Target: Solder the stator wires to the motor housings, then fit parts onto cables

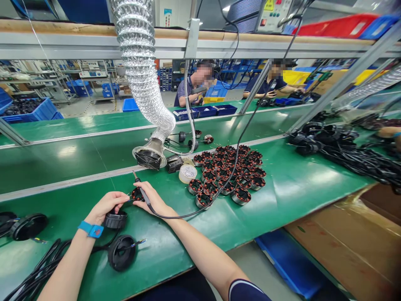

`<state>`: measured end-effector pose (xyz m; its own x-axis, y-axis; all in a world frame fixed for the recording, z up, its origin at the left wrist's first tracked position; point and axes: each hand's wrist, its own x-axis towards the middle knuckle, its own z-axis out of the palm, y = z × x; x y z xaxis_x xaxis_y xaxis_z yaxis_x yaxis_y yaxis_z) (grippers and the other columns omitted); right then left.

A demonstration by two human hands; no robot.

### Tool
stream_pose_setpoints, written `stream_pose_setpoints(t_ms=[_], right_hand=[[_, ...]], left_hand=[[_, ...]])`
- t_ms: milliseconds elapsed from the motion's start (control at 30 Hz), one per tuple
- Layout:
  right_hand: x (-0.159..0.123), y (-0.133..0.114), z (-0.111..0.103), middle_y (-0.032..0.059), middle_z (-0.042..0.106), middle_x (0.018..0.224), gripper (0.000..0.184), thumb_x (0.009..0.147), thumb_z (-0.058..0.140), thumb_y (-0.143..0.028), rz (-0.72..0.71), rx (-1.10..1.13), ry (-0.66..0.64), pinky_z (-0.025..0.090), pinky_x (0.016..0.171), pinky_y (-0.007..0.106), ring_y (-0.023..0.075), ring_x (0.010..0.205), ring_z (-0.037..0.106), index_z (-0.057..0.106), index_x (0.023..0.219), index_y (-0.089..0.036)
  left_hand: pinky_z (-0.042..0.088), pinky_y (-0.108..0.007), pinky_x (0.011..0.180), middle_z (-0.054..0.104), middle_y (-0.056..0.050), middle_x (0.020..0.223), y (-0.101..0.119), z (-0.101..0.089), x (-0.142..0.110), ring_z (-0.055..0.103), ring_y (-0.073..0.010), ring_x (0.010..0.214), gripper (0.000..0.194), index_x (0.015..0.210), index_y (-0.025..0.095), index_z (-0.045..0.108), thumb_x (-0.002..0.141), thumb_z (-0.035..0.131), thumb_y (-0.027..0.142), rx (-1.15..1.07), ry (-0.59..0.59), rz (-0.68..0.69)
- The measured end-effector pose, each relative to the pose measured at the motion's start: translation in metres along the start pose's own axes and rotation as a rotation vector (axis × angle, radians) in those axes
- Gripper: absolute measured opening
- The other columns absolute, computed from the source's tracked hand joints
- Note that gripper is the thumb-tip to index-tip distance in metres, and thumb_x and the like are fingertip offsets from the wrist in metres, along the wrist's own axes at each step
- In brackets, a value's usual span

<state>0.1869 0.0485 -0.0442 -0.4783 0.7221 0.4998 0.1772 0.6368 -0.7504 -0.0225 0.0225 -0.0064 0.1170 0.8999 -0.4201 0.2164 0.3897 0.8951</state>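
Note:
My right hand (155, 200) is closed around a soldering iron (144, 195), its tip pointing up and away from me. The same hand's fingers also steady a small motor stator (137, 194) with copper windings. On the stator's left side, my left hand (108, 205) pinches a thin wire, partly hidden by the fingertips. Just below that hand lies a round black housing (115, 220). Nearer to me, another black housing (122, 253) rests with short stripped wires sticking out. A blue wrist strap (90, 229) circles my left wrist.
Many stators (226, 173) stand grouped right of my hands, beside a white round tub (188, 173). A fume duct (138, 71) hangs over a fan (148, 159). Black cables (351, 152) are heaped at right; more housings (29, 226) lie left. Two people work across the bench.

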Motion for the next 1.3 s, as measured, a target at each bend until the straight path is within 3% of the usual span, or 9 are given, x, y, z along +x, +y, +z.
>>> stream_pose_setpoints(t_ms=[233,500,700,833,1000,1300], right_hand=[[0.000,0.001,0.000,0.0076,0.053,0.119,0.067,0.075,0.079,-0.020,0.005,0.012,-0.007,0.046,0.097,0.034,0.0212,0.110,0.056,0.047,0.134,-0.024],[0.000,0.002,0.000,0.0076,0.053,0.119,0.067,0.076,0.078,-0.022,0.008,0.018,-0.010,0.046,0.096,0.034,0.0214,0.109,0.056,0.046,0.135,-0.024],[0.000,0.002,0.001,0.0078,0.053,0.119,0.067,0.076,0.078,-0.022,-0.003,0.013,-0.003,0.046,0.097,0.033,0.0212,0.110,0.055,0.045,0.135,-0.024],[0.000,0.002,0.001,0.0078,0.053,0.120,0.067,0.077,0.078,-0.022,0.008,0.010,-0.011,0.046,0.097,0.034,0.0215,0.110,0.055,0.045,0.135,-0.025],[-0.001,0.003,0.000,0.0083,0.053,0.120,0.066,0.078,0.077,-0.022,-0.015,0.008,-0.006,0.046,0.097,0.033,0.0214,0.110,0.055,0.045,0.135,-0.024],[-0.001,0.002,0.000,0.0084,0.053,0.120,0.065,0.079,0.077,-0.023,-0.031,-0.006,0.000,0.046,0.096,0.033,0.0212,0.110,0.055,0.045,0.135,-0.023]], left_hand=[[0.029,-0.018,0.045,0.048,0.006,0.053,-0.003,-0.004,-0.001,0.038,-0.0052,0.044,0.040,0.066,0.015,0.057,0.065,0.081,0.046,-0.155,-0.061,-0.006],[0.024,-0.018,0.044,0.042,0.009,0.048,-0.006,-0.004,0.004,0.034,-0.0047,0.042,0.039,0.069,0.015,0.058,0.063,0.083,0.044,-0.162,-0.106,-0.008],[0.025,-0.019,0.041,0.039,0.010,0.044,0.000,0.007,0.003,0.031,-0.0054,0.039,0.046,0.063,0.017,0.052,0.063,0.079,0.055,-0.061,-0.050,0.020],[0.028,-0.020,0.042,0.042,0.009,0.047,0.003,0.007,-0.002,0.034,-0.0062,0.040,0.047,0.066,0.016,0.056,0.066,0.075,0.059,-0.070,0.003,0.031],[0.031,-0.020,0.047,0.052,0.004,0.054,0.005,-0.001,-0.009,0.043,-0.0076,0.046,0.041,0.066,0.014,0.060,0.063,0.079,0.050,-0.120,-0.031,-0.006],[0.027,-0.019,0.045,0.046,0.007,0.046,0.002,0.002,-0.002,0.038,-0.0064,0.042,0.040,0.059,0.016,0.056,0.059,0.082,0.046,-0.063,0.060,0.043]])
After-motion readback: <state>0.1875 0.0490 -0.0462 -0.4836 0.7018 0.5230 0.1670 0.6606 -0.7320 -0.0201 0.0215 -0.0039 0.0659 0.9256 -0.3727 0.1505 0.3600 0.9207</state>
